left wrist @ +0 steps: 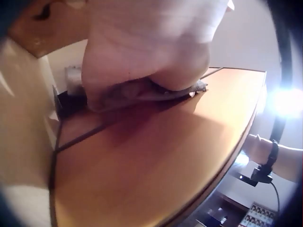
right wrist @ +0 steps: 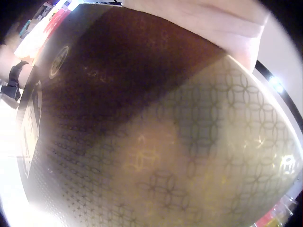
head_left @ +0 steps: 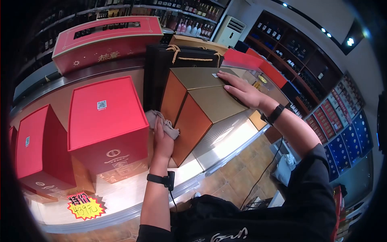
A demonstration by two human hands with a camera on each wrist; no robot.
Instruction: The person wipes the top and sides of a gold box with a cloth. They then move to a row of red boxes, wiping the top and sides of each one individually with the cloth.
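A large gold box (head_left: 211,104) with orange-bronze sides stands on the glass-edged counter. My left hand (head_left: 162,142) holds a crumpled grey cloth (head_left: 171,131) against the box's orange side. In the left wrist view, the cloth (left wrist: 201,87) pokes out from under the left hand (left wrist: 147,47), above the orange panel (left wrist: 142,161). With fingers extended, my right hand (head_left: 246,92) rests on the box's top near its far right edge. The right wrist view shows the box's patterned face (right wrist: 189,142) below the right hand (right wrist: 213,19).
Red gift boxes (head_left: 107,115) stand left of the gold box, with a yellow price tag (head_left: 86,206) in front. Behind are a black bag (head_left: 155,60) with rope handles and a long red box (head_left: 105,44). Bottle shelves (head_left: 278,44) line the walls.
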